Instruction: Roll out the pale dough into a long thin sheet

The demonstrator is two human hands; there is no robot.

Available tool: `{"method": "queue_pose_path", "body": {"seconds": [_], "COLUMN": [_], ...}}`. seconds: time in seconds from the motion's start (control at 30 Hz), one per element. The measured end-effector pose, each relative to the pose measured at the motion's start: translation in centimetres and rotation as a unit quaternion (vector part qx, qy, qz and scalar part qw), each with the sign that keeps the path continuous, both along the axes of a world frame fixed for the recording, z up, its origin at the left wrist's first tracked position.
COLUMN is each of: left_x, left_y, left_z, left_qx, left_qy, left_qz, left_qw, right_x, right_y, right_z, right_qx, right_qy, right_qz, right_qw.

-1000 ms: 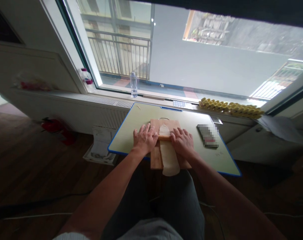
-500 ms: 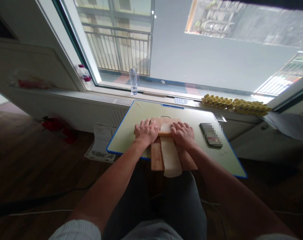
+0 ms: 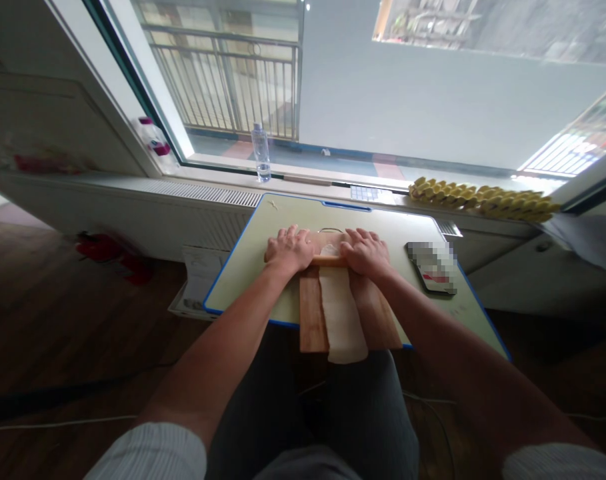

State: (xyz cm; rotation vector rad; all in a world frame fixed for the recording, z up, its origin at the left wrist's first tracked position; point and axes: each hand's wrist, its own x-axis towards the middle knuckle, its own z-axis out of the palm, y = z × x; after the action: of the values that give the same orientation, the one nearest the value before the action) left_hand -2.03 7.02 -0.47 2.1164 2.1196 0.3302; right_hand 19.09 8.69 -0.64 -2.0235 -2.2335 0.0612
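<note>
A wooden rolling pin [image 3: 329, 261] lies crosswise on a long pale strip of dough [image 3: 341, 310]. My left hand [image 3: 289, 250] is closed over the pin's left end, and my right hand [image 3: 367, 254] over its right end. Both palms press down, with the fingers on the far side. Beneath the dough is a wooden cutting board [image 3: 313, 323] with a metal handle at its far end. The strip runs toward me and hangs over the board's near edge. A short rounded piece of it shows beyond the pin, between my hands.
The board rests on a light green table [image 3: 253, 267] with a blue rim and overhangs its near edge. A phone [image 3: 429, 268], partly blurred, lies at right. On the windowsill are a clear bottle [image 3: 261, 155] and yellow egg trays [image 3: 483, 200]. A red fire extinguisher [image 3: 115, 257] is on the floor.
Both hands have moved the rolling pin slightly away from me along the dough, and less dough shows beyond it. The camera view has shifted a little. Both hands keep their hold.
</note>
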Motion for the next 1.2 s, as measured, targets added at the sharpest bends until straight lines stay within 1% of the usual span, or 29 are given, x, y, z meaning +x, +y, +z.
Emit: {"method": "queue_pose_path", "body": {"seconds": [0.27,0.43,0.57,0.73,0.87,1.0,1.1,1.2], "left_x": [-0.3,-0.2,0.0,0.4,0.6,0.7,0.7,0.8], "left_y": [1.8,1.3,-0.2,-2.4,-4.5,-7.2,-8.8,-9.5], "left_z": [-0.2,-0.2,-0.2,-0.4,-0.2,-0.4,-0.7,-1.0], "left_qx": [-0.006,0.013,0.034,0.066,0.077,0.09,0.097,0.099], "left_qy": [-0.004,0.003,0.01,0.011,0.02,0.016,0.006,-0.006], "left_qz": [-0.003,-0.006,-0.007,0.004,0.006,-0.003,-0.009,-0.017], "left_qw": [1.0,1.0,0.999,0.998,0.997,0.996,0.995,0.995], "right_x": [0.0,0.0,0.0,-0.2,-0.4,-0.3,-0.1,0.1], "right_y": [1.4,0.8,-0.5,-2.7,-5.0,-7.9,-9.7,-9.9], "right_z": [0.1,0.0,-0.1,0.1,0.3,0.1,0.1,1.0], "right_qx": [-0.012,-0.001,0.016,0.052,0.059,0.07,0.059,0.018], "right_qy": [0.02,0.028,0.01,-0.014,-0.028,-0.02,-0.022,-0.043], "right_qz": [0.014,0.008,0.006,0.009,0.005,0.009,0.015,0.03], "right_qw": [1.0,1.0,1.0,0.999,0.998,0.997,0.998,0.998]}}
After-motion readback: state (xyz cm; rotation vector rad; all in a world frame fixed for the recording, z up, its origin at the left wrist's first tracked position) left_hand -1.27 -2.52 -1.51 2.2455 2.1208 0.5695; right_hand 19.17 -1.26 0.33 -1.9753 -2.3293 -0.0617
